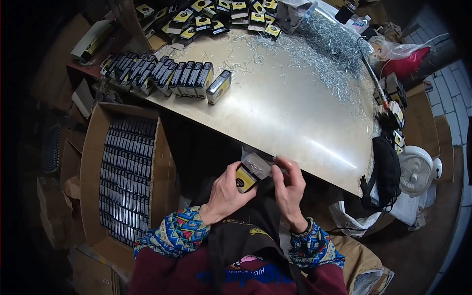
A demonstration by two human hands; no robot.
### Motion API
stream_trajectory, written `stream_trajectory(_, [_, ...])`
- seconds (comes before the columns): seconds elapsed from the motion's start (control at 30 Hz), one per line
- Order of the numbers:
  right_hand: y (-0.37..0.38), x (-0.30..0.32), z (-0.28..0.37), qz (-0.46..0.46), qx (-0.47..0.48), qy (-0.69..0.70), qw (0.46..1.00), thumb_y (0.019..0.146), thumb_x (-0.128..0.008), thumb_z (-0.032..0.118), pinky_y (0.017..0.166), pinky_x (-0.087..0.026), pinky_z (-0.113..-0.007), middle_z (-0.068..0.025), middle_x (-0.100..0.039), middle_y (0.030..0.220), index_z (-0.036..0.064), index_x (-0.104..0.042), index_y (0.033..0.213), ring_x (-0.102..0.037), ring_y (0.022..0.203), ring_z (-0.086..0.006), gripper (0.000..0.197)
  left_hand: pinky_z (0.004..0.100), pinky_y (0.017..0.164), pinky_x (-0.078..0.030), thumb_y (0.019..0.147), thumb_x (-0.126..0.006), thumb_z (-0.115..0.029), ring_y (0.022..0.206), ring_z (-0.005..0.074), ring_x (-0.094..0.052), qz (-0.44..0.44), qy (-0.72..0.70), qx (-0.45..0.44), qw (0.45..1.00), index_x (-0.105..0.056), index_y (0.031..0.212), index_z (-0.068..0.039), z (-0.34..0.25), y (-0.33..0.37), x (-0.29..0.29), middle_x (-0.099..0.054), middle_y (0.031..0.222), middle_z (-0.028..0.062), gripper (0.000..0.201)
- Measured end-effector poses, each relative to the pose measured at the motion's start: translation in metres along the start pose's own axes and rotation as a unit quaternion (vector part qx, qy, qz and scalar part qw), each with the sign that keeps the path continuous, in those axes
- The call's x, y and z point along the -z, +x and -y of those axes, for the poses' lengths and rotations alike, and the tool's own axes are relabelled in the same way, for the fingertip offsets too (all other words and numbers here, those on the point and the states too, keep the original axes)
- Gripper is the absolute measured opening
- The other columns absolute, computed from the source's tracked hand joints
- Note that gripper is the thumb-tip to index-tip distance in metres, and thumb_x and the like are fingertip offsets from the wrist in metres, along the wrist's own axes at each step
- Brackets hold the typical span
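Just off the table's near edge, my left hand (226, 194) grips a small black-and-yellow carton (244, 179) between thumb and fingers. From the carton's upper end rises a clear plastic bag (256, 164) with small pale pieces in it; what they are is too small to tell. My right hand (290, 184) is closed at the bag's right edge, its thumb and fingertips pinching the plastic there. A lone carton (219, 87) in the same colours stands upright on the table, at the right end of a slanting row of cartons (184, 78).
Bent metal wire pieces (329, 54) pile up on the table (275, 113) at far right. Loose cartons (211, 19) lie heaped at the back. Left of me stands a cardboard box (155, 132) packed with rows of cartons. A white fan (415, 172) is at the right.
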State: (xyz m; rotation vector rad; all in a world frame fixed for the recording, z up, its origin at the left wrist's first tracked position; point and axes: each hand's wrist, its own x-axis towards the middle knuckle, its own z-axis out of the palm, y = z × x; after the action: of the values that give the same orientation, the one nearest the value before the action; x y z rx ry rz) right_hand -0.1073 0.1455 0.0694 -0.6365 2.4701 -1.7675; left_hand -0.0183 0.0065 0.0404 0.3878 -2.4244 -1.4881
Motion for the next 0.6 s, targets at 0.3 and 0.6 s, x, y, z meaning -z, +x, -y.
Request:
stream_trajectory(0.3, [-0.002,-0.004,-0.003,0.061,0.228,-0.138,0.962,0.076,-0.077,0.005,0.079,-0.057,-0.035,-0.0224,-0.059,0.121,0.0029,-0.066,0.117,-0.066,0.097,-0.0341,0.042,0.0428,0.078,-0.056,0.072,-0.082,-0.021,0.095,0.0409,-0.065,-0.033,-0.042,-0.059,0.997,-0.033,0.134,-0.004,-0.002,0.015,0.006,-0.056,0.119,0.0239,0.081])
stream_trajectory(0.6, [-0.005,-0.016,-0.002,0.067,0.171,-0.092,0.979,0.078,-0.076,0.003,0.076,-0.056,-0.034,-0.0207,-0.066,0.107,-0.001,-0.068,0.108,-0.068,0.091,-0.0313,0.031,0.0409,0.07,-0.053,0.07,-0.079,-0.008,0.086,0.0376,-0.062,-0.066,0.024,-0.096,0.993,-0.042,0.114,-0.006,0.004,0.015,-0.001,-0.054,0.102,0.0173,0.057])
